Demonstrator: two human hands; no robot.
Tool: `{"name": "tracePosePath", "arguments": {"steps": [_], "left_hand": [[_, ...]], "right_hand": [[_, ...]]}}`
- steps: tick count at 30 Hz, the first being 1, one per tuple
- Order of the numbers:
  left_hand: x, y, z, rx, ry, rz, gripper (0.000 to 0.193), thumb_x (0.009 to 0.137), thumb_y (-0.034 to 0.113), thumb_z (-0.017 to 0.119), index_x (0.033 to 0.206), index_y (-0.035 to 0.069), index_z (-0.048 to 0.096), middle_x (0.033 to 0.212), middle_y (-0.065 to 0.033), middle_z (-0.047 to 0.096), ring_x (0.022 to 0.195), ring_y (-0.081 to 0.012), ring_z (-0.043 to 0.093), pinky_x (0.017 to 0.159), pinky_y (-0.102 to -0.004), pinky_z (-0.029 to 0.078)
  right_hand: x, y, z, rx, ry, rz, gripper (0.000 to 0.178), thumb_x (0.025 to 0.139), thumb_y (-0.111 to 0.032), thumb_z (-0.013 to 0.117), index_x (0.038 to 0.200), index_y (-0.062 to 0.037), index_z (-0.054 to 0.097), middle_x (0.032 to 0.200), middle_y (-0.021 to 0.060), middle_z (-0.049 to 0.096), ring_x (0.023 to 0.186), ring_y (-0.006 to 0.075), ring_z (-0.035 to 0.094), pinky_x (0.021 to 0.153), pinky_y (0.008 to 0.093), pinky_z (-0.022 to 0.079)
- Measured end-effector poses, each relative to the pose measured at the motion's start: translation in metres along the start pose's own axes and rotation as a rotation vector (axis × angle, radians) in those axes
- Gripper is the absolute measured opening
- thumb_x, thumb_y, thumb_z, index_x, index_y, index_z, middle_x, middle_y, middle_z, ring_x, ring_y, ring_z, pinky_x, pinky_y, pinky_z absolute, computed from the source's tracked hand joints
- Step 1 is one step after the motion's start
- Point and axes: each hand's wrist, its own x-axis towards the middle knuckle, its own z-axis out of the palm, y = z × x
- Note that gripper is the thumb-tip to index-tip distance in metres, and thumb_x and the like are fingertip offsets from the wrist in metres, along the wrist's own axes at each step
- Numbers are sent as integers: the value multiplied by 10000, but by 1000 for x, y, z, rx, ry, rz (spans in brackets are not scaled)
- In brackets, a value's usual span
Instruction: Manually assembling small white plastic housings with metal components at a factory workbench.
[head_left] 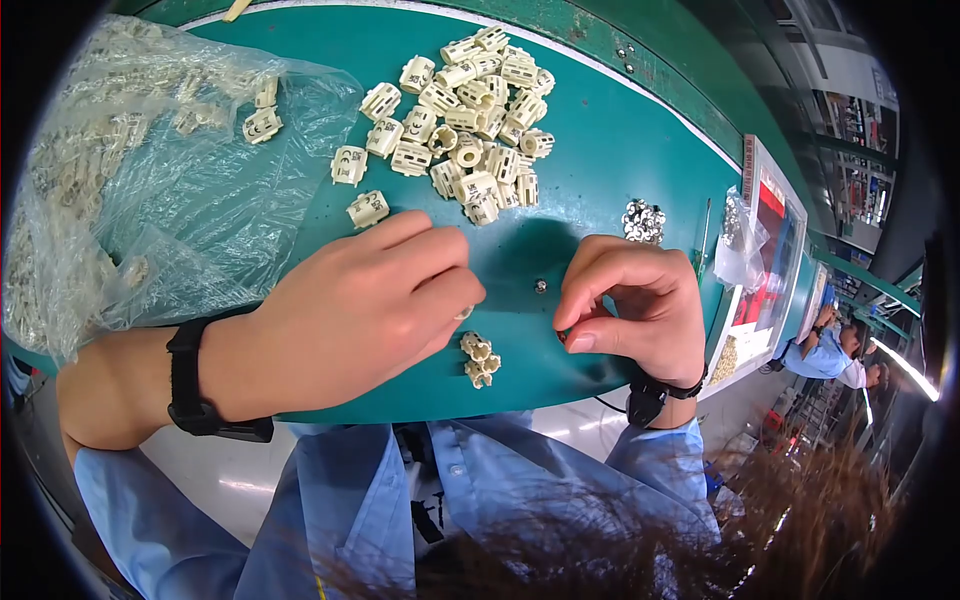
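My left hand [375,305] is curled closed over the green mat, with a bit of a cream plastic part [465,312] showing at its fingertips. Most of that part is hidden by the fingers. Thumb and index of my right hand [630,300] pinch together, a tiny dark spot showing between them that is too small to name. Between the hands lies a small shiny metal piece [541,286]. Just below my left fingertips sits a small cluster of short cream plastic parts [480,360]. One printed cream cylinder [368,209] lies beside the left knuckles.
A heap of slotted cream plastic cylinders [480,110] covers the far middle of the mat. To the left spreads a clear plastic bag [200,220] with many more. Shiny metal pieces [643,221] are piled beyond my right hand, near a thin screwdriver [705,232]. Co-workers sit far right.
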Motion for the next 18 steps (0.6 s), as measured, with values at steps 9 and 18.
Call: {"name": "tracePosePath", "arguments": {"steps": [9, 18], "left_hand": [[8, -1, 12, -159, 108, -62, 244, 877, 114, 898, 1078, 62, 769, 996, -56, 698, 905, -279, 655, 801, -388, 571], [6, -3, 10, -180, 82, -77, 219, 878, 114, 901, 1035, 70, 755, 989, -59, 695, 899, -283, 657, 788, -393, 573]], "right_hand": [[7, 6, 39, -659, 60, -441, 241, 814, -27, 973, 1036, -33, 881, 963, 83, 764, 830, 222, 732, 711, 358, 571], [10, 12, 43, -750, 89, -472, 241, 807, -41, 970, 1027, -54, 876, 973, 74, 747, 833, 246, 733, 701, 366, 577]]}}
